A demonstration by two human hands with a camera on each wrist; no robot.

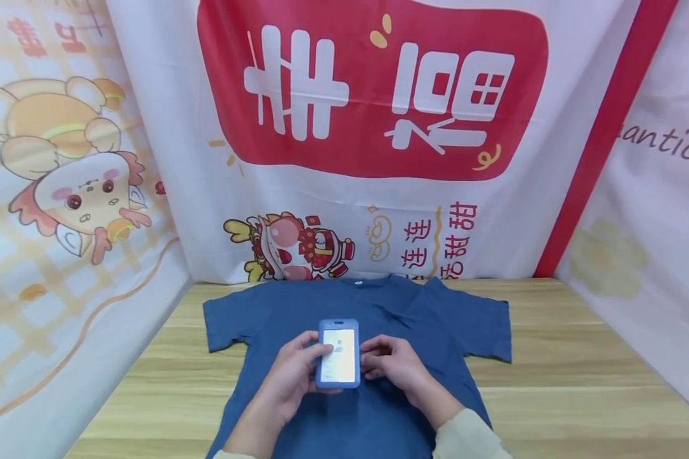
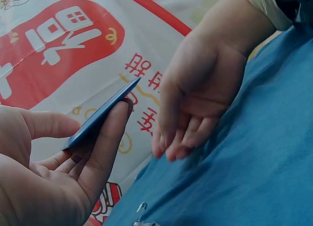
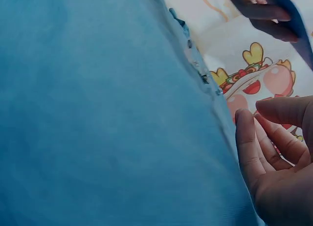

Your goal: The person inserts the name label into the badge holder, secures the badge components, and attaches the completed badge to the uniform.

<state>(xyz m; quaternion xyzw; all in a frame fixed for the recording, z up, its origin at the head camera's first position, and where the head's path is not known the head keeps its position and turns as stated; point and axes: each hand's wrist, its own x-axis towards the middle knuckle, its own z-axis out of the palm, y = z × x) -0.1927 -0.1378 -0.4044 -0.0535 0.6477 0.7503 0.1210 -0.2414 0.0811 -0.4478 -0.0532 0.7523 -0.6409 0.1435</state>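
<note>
A blue badge holder (image 1: pixel 339 384) with a slot at its top edge and a white card (image 1: pixel 341 363) in it is gripped by my left hand (image 1: pixel 287 376). The left thumb lies over its face and the fingers support it from behind. In the left wrist view the badge holder (image 2: pixel 105 111) appears nearly edge-on. Just right of it, my right hand (image 1: pixel 399 366) hovers apart from it, fingers loosely bent. In the right wrist view, this right hand (image 3: pixel 279 157) shows nothing between thumb and fingers. Beneath both hands a blue T-shirt (image 1: pixel 402 408) lies spread out.
The shirt lies on a wood-grain table (image 1: pixel 563 357), its collar toward the back. Printed cloth (image 1: pixel 373 95) hangs behind the table and along both sides. A small shiny metal piece (image 2: pixel 141 211) shows near the shirt's edge in the left wrist view; its kind is unclear.
</note>
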